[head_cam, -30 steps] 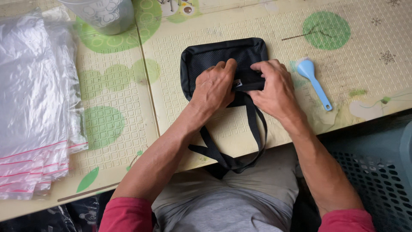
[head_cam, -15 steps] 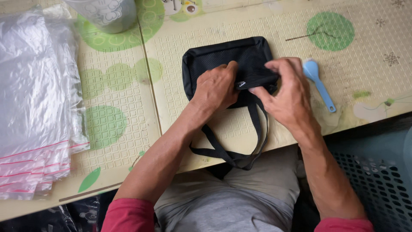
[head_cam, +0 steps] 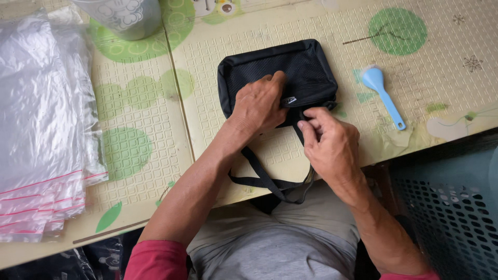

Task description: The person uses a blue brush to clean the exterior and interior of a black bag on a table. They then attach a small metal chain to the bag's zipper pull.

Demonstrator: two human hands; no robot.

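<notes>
Black pouch point(head_cam: 290, 72) flat on the mat point(head_cam: 415, 52): left hand point(head_cam: 259, 106) presses it down, right hand point(head_cam: 329, 142) pinches the strap point(head_cam: 264, 179) at the near edge, bagging undone.

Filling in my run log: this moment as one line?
left hand: flat on black bag | right hand: pinching bag's lower edge | strap: over table edge | blue scoop: beside

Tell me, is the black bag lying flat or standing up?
Flat: the black bag lies on the table mat, left hand pressing it.
</notes>
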